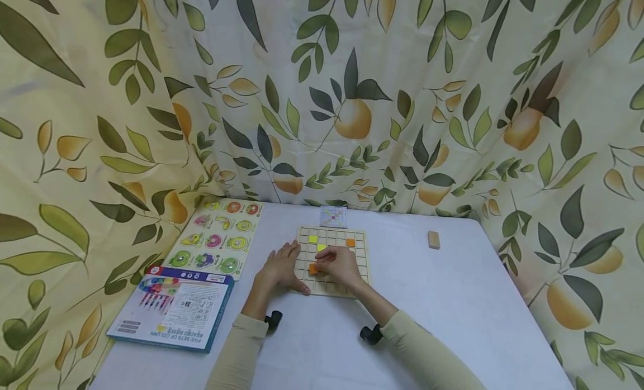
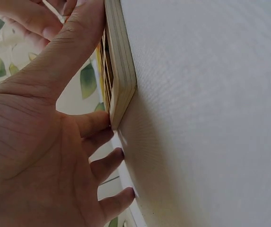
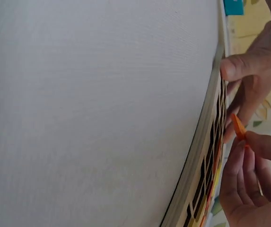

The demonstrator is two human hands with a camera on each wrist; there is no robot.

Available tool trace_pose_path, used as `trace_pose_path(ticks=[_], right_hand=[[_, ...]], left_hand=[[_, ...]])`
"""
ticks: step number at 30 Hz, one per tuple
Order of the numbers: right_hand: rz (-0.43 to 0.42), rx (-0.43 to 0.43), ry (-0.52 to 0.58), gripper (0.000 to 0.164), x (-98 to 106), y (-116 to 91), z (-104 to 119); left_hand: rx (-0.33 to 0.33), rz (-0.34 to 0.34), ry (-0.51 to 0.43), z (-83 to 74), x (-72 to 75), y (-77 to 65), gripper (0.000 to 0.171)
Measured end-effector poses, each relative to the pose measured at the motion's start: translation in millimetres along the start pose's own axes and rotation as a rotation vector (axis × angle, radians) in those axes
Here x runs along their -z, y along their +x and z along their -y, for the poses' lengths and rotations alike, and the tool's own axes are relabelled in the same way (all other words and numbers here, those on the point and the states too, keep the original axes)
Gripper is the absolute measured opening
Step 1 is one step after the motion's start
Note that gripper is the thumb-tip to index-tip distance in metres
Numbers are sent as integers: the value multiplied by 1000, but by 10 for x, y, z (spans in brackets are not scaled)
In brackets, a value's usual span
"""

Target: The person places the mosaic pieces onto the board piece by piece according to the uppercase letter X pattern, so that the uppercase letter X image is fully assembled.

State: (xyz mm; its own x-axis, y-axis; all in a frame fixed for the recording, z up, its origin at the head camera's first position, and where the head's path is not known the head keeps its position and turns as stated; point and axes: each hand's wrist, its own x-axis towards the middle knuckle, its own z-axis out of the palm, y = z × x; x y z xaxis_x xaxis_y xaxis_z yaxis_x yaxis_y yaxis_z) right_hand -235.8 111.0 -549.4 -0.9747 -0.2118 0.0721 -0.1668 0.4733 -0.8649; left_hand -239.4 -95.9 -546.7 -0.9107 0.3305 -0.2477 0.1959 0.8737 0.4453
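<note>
A wooden grid board (image 1: 359, 261) lies flat on the white table in the head view. My left hand (image 1: 282, 270) rests at its left side, fingers extended and thumb by the near edge. Over the middle of the grid, my right hand (image 1: 342, 267) pinches a small orange tile (image 3: 238, 126) between thumb and fingertips; the right wrist view shows that tile tilted up off the board. Two yellow tiles (image 1: 313, 239) and another orange tile (image 1: 350, 242) sit in grid squares. Part of the grid is hidden under the right hand.
Behind the board is a small patterned card (image 1: 333, 217). A wooden block (image 1: 434, 240) lies at the right. To the left are a fruit-picture board (image 1: 213, 242) and a flat printed box (image 1: 171, 312). Leaf-print curtains (image 1: 352, 99) surround the table.
</note>
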Motion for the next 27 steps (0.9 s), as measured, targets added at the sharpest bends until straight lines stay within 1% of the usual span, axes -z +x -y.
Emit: trace_pose_path(ticks=[5, 11, 16, 20, 23, 27], right_hand=[[20, 35, -13, 17, -71, -15, 1], [39, 42, -52, 12, -134, -49, 10], [48, 51, -68, 10, -159, -66, 23], [44, 64, -100, 9, -158, -68, 37], [37, 93, -135, 9, -153, -72, 43], [34, 121, -164, 7, -153, -78, 35]], left_hand=[[5, 5, 4, 31, -41, 41, 134], [3, -7, -16, 27, -48, 46, 135], [12, 2, 9, 34, -58, 62, 134], [13, -1, 19, -4, -11, 15, 131], [11, -4, 20, -25, 9, -17, 129], [14, -7, 13, -27, 8, -32, 129]])
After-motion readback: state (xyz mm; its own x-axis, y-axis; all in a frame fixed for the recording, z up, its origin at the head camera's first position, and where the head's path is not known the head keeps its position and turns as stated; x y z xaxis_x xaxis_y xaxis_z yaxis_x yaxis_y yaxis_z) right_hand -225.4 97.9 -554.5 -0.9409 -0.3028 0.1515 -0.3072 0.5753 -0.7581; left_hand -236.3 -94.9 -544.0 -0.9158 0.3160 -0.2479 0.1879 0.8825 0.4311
